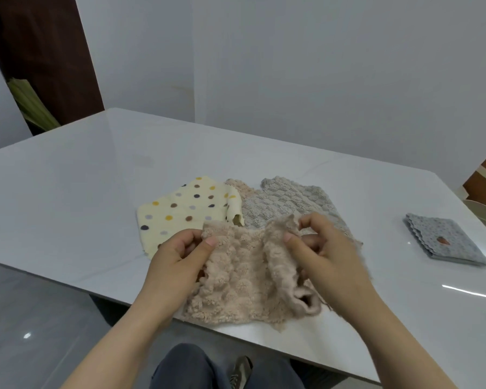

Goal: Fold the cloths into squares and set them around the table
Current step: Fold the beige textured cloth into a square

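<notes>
The beige fluffy cloth [244, 279] is lying at the worktop's [82, 178] near edge, lower centre of the frame, its top edge running left to right. The left hand [177, 259] is pinching its upper left corner; the right hand [317, 248] is pinching the rumpled upper right, fingers closed on fabric.

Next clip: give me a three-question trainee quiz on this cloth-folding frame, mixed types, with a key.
1. True or false: both hands grip the fluffy beige cloth.
2. Which cloth already lies folded, apart from the pile? A) polka-dot cloth B) blue-grey patterned cloth C) grey textured cloth
3. Fill in: the polka-dot cloth lies beyond the ___ hand.

Key
1. True: left hand and right hand each pinch its upper edge.
2. B, near the table's right edge.
3. left
</notes>
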`<act>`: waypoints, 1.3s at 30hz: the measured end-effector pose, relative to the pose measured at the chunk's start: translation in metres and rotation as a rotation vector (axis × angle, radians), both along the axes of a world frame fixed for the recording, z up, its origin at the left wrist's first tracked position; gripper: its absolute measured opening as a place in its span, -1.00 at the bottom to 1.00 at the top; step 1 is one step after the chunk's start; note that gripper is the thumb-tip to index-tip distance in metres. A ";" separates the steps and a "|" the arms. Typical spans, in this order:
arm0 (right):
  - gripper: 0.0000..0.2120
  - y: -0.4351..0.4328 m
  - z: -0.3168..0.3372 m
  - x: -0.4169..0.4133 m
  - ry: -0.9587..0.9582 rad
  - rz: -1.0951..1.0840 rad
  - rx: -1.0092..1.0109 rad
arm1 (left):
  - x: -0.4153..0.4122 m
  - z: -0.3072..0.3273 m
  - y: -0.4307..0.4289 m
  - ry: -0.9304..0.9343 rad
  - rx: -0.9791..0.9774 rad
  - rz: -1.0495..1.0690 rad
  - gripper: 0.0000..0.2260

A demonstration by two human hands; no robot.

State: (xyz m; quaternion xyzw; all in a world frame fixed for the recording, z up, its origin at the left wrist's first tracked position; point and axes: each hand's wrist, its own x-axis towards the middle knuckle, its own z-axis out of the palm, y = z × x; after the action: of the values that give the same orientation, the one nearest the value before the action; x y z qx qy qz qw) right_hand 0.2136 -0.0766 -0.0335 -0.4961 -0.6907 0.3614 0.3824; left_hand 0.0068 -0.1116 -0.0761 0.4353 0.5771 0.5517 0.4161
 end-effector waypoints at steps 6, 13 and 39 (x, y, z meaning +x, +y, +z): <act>-0.88 -0.008 -0.010 -0.028 0.000 0.087 -0.068 | 0.004 0.001 -0.008 -0.067 0.011 0.030 -0.90; -0.58 -0.007 -0.001 -0.029 -0.084 0.306 -0.113 | 0.007 0.005 -0.013 -0.105 0.014 0.045 -0.89; -0.76 0.033 0.000 -0.031 -0.334 0.245 0.242 | 0.008 0.005 -0.011 -0.016 0.094 0.109 -0.90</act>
State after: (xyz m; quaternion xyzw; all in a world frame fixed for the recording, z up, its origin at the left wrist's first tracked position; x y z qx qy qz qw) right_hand 0.1827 -0.0431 -0.0337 -0.4120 -0.8376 0.2329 0.2729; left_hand 0.0151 -0.1225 -0.0706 0.4179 0.5701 0.6036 0.3687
